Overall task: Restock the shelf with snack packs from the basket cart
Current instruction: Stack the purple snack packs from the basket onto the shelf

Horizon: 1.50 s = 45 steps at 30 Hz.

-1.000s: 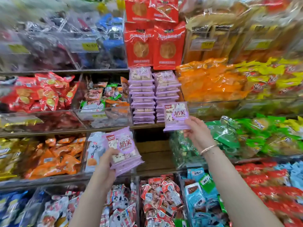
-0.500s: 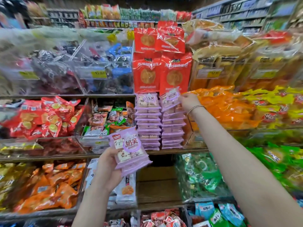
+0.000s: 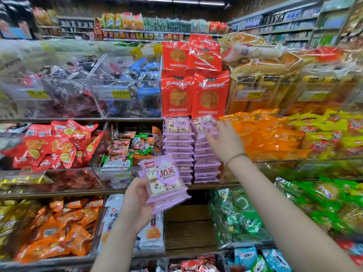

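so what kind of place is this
Most likely a supermarket snack aisle: clear bins full of wrapped snacks, yellow price tags on their fronts, more stocked shelving behind. The left hand holds purple snack packs for restocking.

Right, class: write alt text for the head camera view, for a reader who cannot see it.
The left hand holds a few purple snack packs in front of crowded shop shelves, while the open right hand is at the top of the right-hand purple stack.
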Each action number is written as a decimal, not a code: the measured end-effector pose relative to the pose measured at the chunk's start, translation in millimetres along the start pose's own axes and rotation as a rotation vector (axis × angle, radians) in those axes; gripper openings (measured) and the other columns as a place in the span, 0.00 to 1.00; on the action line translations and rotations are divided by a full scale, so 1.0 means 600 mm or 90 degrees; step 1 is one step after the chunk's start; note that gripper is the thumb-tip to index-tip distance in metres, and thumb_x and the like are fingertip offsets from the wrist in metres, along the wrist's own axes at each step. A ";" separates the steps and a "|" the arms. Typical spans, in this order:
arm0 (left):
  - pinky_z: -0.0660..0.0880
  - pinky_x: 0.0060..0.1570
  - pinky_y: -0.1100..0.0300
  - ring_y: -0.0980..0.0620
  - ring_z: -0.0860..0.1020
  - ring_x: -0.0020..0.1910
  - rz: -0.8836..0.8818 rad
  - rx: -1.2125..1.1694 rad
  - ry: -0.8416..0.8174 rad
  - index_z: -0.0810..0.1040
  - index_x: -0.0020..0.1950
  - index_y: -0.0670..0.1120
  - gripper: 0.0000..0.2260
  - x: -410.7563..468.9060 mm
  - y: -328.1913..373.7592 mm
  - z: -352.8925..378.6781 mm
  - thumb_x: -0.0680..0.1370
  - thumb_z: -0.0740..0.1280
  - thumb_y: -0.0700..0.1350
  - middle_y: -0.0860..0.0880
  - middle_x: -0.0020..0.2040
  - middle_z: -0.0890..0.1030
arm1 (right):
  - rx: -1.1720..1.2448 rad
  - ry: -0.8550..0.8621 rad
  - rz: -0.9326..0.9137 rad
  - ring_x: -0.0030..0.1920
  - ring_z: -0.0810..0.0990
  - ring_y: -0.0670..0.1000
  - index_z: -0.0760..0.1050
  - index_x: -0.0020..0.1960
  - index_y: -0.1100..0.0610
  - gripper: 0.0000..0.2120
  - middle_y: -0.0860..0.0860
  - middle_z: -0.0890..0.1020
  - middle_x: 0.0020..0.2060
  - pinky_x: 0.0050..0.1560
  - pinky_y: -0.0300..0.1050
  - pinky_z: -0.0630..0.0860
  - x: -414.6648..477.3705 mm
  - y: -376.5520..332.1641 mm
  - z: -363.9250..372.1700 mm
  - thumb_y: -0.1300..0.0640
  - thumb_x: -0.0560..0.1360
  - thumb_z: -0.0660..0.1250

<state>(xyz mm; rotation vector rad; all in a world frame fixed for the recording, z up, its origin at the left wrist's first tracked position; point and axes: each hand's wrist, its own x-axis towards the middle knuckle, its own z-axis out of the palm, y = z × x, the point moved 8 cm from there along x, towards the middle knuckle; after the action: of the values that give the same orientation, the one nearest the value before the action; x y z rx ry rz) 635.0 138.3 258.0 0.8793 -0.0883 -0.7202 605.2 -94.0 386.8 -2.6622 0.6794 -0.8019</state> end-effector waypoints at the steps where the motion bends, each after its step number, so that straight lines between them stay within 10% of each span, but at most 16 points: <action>1: 0.76 0.52 0.44 0.39 0.79 0.55 -0.003 0.011 -0.004 0.73 0.67 0.41 0.25 -0.001 0.003 0.002 0.71 0.61 0.44 0.37 0.62 0.78 | 0.082 -0.061 -0.010 0.43 0.77 0.48 0.72 0.61 0.53 0.18 0.48 0.75 0.56 0.36 0.40 0.71 -0.026 -0.011 0.015 0.43 0.77 0.60; 6: 0.72 0.61 0.42 0.37 0.77 0.61 -0.009 0.078 -0.021 0.72 0.67 0.38 0.19 -0.002 0.015 0.024 0.79 0.55 0.42 0.36 0.62 0.78 | 0.357 -0.368 0.022 0.30 0.77 0.43 0.76 0.50 0.53 0.18 0.48 0.80 0.36 0.30 0.37 0.75 -0.146 -0.066 0.083 0.39 0.72 0.65; 10: 0.68 0.67 0.40 0.38 0.75 0.63 -0.004 0.113 -0.042 0.73 0.66 0.37 0.21 -0.003 0.028 0.055 0.75 0.62 0.45 0.37 0.62 0.78 | 0.461 -0.356 0.100 0.31 0.78 0.44 0.76 0.54 0.58 0.16 0.50 0.82 0.40 0.33 0.37 0.78 -0.148 -0.061 0.084 0.48 0.73 0.69; 16: 0.79 0.50 0.55 0.46 0.81 0.48 0.083 0.205 0.006 0.77 0.57 0.37 0.11 0.055 0.095 0.104 0.82 0.57 0.37 0.33 0.61 0.76 | 0.514 -0.228 0.138 0.37 0.78 0.46 0.79 0.50 0.58 0.10 0.54 0.81 0.47 0.31 0.34 0.76 -0.065 -0.023 0.027 0.52 0.75 0.67; 19: 0.74 0.43 0.55 0.44 0.75 0.41 0.156 0.355 0.045 0.76 0.52 0.38 0.08 0.117 0.162 0.127 0.80 0.58 0.38 0.40 0.45 0.79 | 0.469 -0.112 0.152 0.38 0.75 0.53 0.79 0.47 0.63 0.11 0.56 0.78 0.41 0.35 0.40 0.75 0.006 0.008 -0.021 0.54 0.76 0.65; 23: 0.73 0.59 0.45 0.38 0.78 0.57 0.156 0.568 0.083 0.72 0.64 0.36 0.16 0.194 0.216 0.167 0.79 0.61 0.43 0.37 0.58 0.79 | 0.278 -0.049 0.131 0.30 0.65 0.53 0.67 0.29 0.62 0.19 0.55 0.67 0.28 0.37 0.47 0.64 0.084 0.016 -0.042 0.56 0.76 0.64; 28: 0.65 0.33 0.59 0.49 0.68 0.35 0.141 0.696 0.108 0.72 0.52 0.39 0.05 0.241 0.215 0.195 0.79 0.60 0.38 0.43 0.41 0.72 | 0.052 -0.112 0.168 0.34 0.68 0.56 0.69 0.33 0.62 0.16 0.57 0.69 0.31 0.33 0.44 0.60 0.122 0.027 -0.002 0.56 0.77 0.61; 34: 0.74 0.44 0.55 0.45 0.76 0.45 0.178 0.680 0.118 0.71 0.63 0.35 0.15 0.273 0.233 0.194 0.78 0.59 0.39 0.40 0.50 0.77 | 0.003 -0.085 0.137 0.37 0.68 0.57 0.61 0.28 0.58 0.21 0.53 0.65 0.26 0.36 0.44 0.59 0.130 0.037 0.010 0.57 0.78 0.59; 40: 0.65 0.65 0.44 0.38 0.63 0.69 0.230 0.972 0.236 0.56 0.73 0.38 0.25 0.256 0.220 0.209 0.78 0.61 0.38 0.37 0.70 0.63 | -0.060 -0.081 0.109 0.59 0.72 0.63 0.70 0.63 0.63 0.15 0.64 0.72 0.60 0.56 0.50 0.70 0.128 0.051 0.016 0.57 0.79 0.58; 45: 0.65 0.66 0.42 0.40 0.65 0.68 0.500 1.194 0.149 0.70 0.67 0.40 0.18 0.223 0.209 0.244 0.80 0.59 0.47 0.39 0.68 0.68 | -0.173 -0.041 -0.130 0.65 0.67 0.59 0.64 0.71 0.52 0.21 0.55 0.67 0.69 0.62 0.54 0.67 0.120 0.013 0.004 0.57 0.79 0.57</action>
<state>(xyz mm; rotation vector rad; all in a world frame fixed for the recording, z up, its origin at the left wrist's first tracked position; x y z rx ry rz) 753.2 11.4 416.1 2.4638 -0.9429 0.4739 656.8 -137.1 414.3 -3.0284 0.5399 -0.7141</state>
